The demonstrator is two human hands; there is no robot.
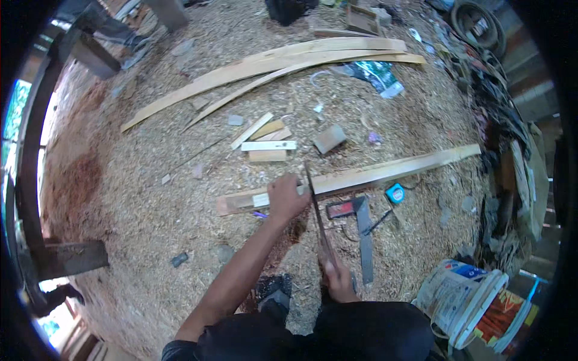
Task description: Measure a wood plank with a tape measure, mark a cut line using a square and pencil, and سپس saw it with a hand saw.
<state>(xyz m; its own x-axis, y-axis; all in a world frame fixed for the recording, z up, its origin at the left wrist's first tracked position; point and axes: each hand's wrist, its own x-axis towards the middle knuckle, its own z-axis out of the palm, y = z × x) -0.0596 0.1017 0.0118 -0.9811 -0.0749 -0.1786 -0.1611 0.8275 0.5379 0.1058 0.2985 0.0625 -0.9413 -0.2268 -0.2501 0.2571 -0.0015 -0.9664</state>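
My right hand (341, 283) is closed round the handle of a handsaw (318, 213), whose narrow blade points away from me and crosses a long wooden board (391, 172). My left hand (288, 197) grips that board just left of the blade, its fingers over the top. A short pale strip (261, 200) lies on the board beside my left hand. Right of the saw, a try square (365, 240) with a red-faced stock rests on the shavings. Near it is a blue tape measure (395, 193). A purple pen-like thing (259, 215) shows by my left wrist.
Wood shavings cover the ground. Beyond the board lie several short wood offcuts (268, 155) and a squared block (330, 139). Long planks (259, 67) stretch across the far side. A white bucket (454, 298) stands at the lower right, a wooden post (75, 259) at the left.
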